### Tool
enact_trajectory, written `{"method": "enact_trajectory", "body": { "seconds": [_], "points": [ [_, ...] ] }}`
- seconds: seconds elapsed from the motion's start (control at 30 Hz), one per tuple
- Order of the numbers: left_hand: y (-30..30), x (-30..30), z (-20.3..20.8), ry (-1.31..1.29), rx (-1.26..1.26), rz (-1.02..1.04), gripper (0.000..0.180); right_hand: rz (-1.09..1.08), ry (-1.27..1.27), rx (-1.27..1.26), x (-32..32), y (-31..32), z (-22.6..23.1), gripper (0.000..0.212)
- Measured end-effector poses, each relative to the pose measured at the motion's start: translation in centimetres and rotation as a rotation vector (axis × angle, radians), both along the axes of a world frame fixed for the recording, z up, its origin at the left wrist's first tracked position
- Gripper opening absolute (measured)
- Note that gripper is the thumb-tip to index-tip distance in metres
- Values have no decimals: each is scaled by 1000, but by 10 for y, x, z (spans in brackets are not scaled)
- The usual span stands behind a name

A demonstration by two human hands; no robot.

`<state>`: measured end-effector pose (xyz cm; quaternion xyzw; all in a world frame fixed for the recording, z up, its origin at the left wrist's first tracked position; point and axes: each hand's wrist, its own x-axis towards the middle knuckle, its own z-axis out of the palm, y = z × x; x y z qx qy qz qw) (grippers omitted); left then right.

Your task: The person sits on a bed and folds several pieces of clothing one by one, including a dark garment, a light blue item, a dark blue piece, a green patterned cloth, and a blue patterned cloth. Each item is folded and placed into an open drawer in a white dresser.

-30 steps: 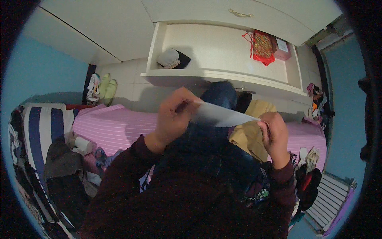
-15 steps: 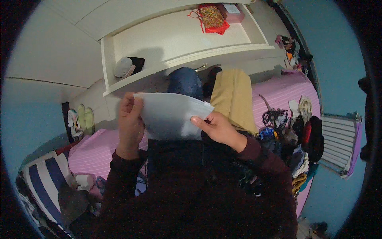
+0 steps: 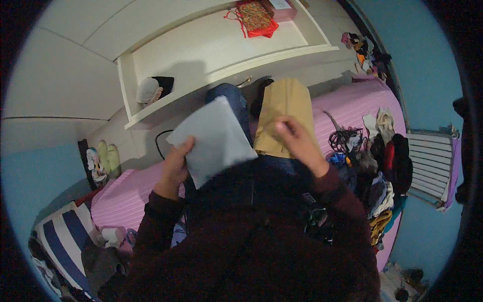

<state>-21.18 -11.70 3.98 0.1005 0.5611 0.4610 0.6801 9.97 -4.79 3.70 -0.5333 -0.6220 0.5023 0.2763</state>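
Note:
My left hand (image 3: 172, 167) grips the edge of a frosted, whitish zip bag (image 3: 216, 143), thumb on top, above my lap. The bag looks flat and tilts up at its far corner. My right hand (image 3: 303, 147) is off the bag, over the near end of a folded tan piece (image 3: 287, 100) lying on my right thigh. Its fingers are partly curled and smeared by motion, so whether they touch or hold anything cannot be made out. The tan piece has a lengthwise crease; cloth or paper, I cannot tell.
Ahead, an open white drawer (image 3: 282, 59) holds a red drawstring pouch (image 3: 257, 20), a pink box (image 3: 282, 11) and a grey-and-black bundle (image 3: 150, 90). I sit on a pink striped bed (image 3: 126, 201). Clothes (image 3: 377, 171) lie heaped at right, by a white rack (image 3: 430, 161).
My right hand has let go of the bag and moved right to the tan piece. The bag, now in my left hand only, has turned and tilted. The view has shifted slightly.

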Motion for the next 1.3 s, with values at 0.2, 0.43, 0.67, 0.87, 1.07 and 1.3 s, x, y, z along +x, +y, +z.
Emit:
{"method": "enact_trajectory", "body": {
  "seconds": [0.2, 0.43, 0.67, 0.87, 1.07, 1.3],
  "points": [
    [21, -65, -30, -67, 152, 355, 42, -273, -354, -334, 100, 16, -63, 79],
    [53, -157, -69, 182, 317, 162, 45, -162, 111, -804, 113, 14, -47, 70],
    [122, -283, -118, 653, 245, -250, 55, -398, -74, -488, 103, -1, -58, 84],
    [162, -341, -141, 190, 0, -36, 63, -479, -145, -587, 119, -16, -78, 95],
    [174, -339, -125, 896, -100, 10, 57, -579, 54, -675, 128, -23, -92, 73],
    [146, -160, -53, 1191, 412, -133, 51, -485, -437, -291, 133, -58, -91, 61]
  ]
}}
